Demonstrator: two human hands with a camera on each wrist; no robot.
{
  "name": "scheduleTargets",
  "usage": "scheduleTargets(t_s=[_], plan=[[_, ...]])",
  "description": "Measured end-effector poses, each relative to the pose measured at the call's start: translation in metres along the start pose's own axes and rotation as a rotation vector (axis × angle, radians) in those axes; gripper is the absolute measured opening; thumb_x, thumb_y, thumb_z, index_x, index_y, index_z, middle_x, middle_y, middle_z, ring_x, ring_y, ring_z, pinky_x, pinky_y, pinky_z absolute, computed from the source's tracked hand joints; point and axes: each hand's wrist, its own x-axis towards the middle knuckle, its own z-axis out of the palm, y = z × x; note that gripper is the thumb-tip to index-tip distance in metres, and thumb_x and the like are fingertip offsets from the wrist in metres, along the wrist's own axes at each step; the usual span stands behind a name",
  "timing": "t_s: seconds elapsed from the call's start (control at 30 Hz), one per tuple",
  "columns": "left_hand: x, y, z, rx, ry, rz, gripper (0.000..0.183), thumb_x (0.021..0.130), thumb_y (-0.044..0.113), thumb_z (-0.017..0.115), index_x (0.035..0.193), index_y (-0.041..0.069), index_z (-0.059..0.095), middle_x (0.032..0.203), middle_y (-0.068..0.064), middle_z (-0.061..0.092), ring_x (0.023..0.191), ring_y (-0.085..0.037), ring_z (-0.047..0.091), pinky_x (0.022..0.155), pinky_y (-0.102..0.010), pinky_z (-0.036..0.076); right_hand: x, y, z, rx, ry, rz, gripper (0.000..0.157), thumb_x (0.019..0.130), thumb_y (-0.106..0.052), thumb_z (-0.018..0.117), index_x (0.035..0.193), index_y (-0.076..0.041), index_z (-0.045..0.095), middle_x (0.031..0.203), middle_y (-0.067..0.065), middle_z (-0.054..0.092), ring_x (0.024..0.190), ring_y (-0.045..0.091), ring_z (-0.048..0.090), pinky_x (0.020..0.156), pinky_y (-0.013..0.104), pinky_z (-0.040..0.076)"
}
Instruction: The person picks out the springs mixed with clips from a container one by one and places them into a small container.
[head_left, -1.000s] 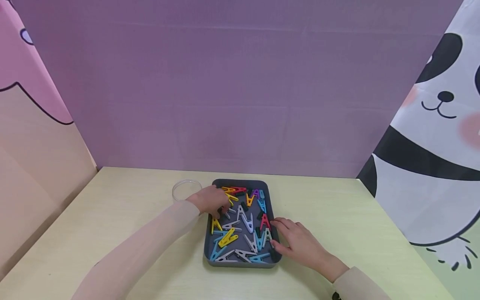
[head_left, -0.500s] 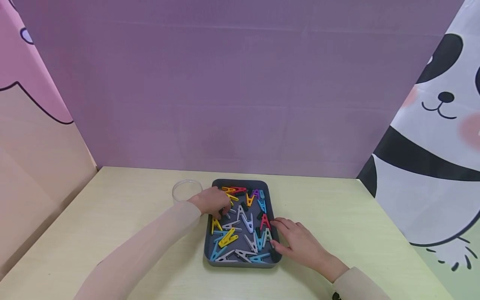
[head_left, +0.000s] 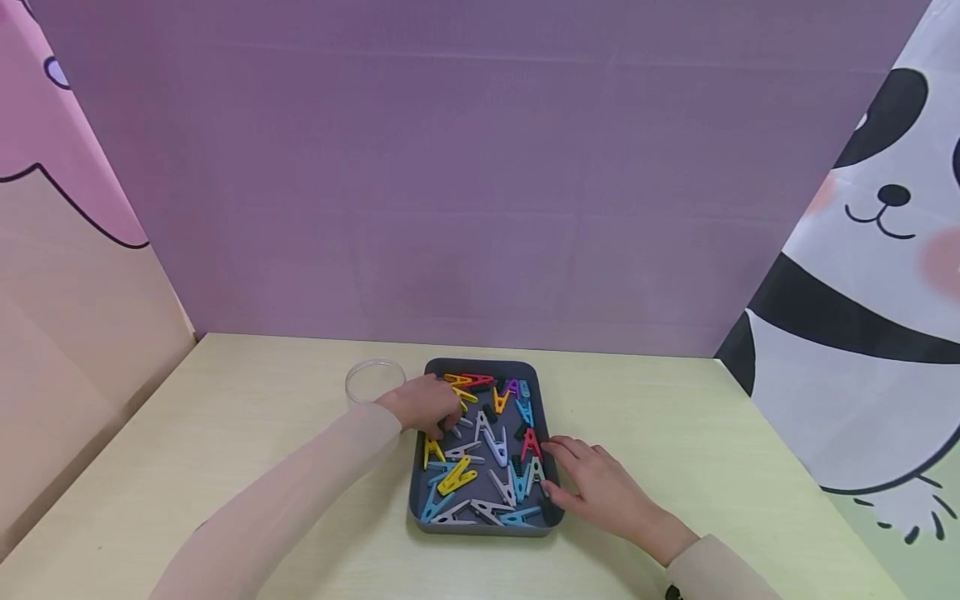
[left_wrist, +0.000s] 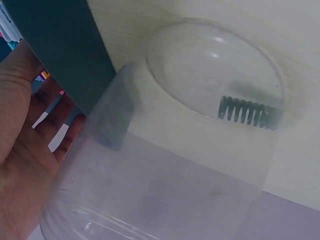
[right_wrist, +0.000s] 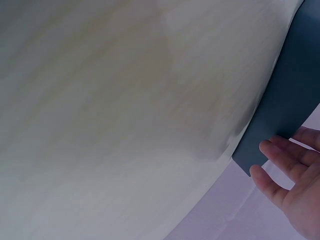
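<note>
A dark grey rectangular tray [head_left: 487, 531] lies on the table, holding many plastic clothespins: a yellow clothespin [head_left: 457, 479], a red clothespin [head_left: 530, 443], a purple one, and several blue and grey ones. My left hand [head_left: 423, 406] reaches over the tray's left rim, fingers bent down among the clothespins. Its fingertips are hidden, and I cannot tell whether they pinch one. At the right rim rests my right hand [head_left: 600, 483], fingers loosely extended against the tray wall. In the left wrist view, a clear plastic jar [left_wrist: 190, 165] stands beside the tray with a dark green ridged piece [left_wrist: 250, 112] at its bottom.
The light wooden table [head_left: 300, 517] reaches back to a purple backdrop [head_left: 480, 183]. A panda-print cloth [head_left: 847, 383] hangs at the right and a pink and beige cloth [head_left: 67, 333] at the left. The jar's rim [head_left: 375, 362] shows just behind the left forearm.
</note>
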Motion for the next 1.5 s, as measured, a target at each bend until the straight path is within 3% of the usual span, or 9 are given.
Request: scheduleTargets(t_s=[0.2,0.53,0.9,1.2,1.5], plan=[[-0.002,-0.001,-0.001,0.016,0.019,0.015,0.014,0.073,0.03,0.076,0.085,0.025,0.071,0.076,0.013,0.063,0.078,-0.01,0.053,0.092,-0.035,0.038,0.0,0.001,0.001,-0.004,0.005,-0.007,0.049,0.083,-0.04,0.061,0.12,-0.008,0.056,0.121,0.008,0.057,0.111,0.022,0.055,0.087,0.042,0.048],[-0.01,-0.002,-0.009,-0.006,0.087,0.042,0.019,0.075,0.031,0.074,0.092,0.025,0.071,0.095,0.012,0.065,0.094,-0.011,0.05,0.088,-0.031,0.037,0.0,0.001,0.002,-0.008,0.011,-0.015,0.049,0.083,-0.039,0.061,0.12,-0.008,0.056,0.122,0.009,0.057,0.111,0.023,0.054,0.087,0.042,0.047],[-0.023,-0.005,-0.017,-0.146,0.157,0.091,0.016,0.077,0.028,0.072,0.091,0.022,0.071,0.095,0.012,0.065,0.093,-0.01,0.052,0.09,-0.033,0.041,0.0,0.001,0.001,-0.005,0.01,-0.013,0.049,0.083,-0.039,0.061,0.119,-0.007,0.056,0.121,0.009,0.057,0.111,0.023,0.055,0.087,0.042,0.047],[-0.036,-0.01,-0.026,-0.277,0.181,0.063,0.021,0.079,0.027,0.069,0.099,0.021,0.069,0.095,0.012,0.065,0.096,-0.016,0.056,0.092,-0.034,0.04,0.001,0.001,0.003,-0.011,0.013,-0.016,0.049,0.083,-0.04,0.061,0.119,-0.007,0.056,0.121,0.009,0.057,0.11,0.023,0.055,0.087,0.042,0.048],[-0.05,-0.023,-0.038,-0.323,0.297,0.059,0.017,0.08,0.03,0.068,0.095,0.023,0.069,0.092,0.013,0.064,0.086,-0.005,0.053,0.083,-0.024,0.046,0.001,0.0,0.001,-0.005,0.007,-0.004,0.049,0.082,-0.039,0.062,0.118,-0.007,0.057,0.12,0.009,0.058,0.109,0.023,0.056,0.085,0.041,0.049]])
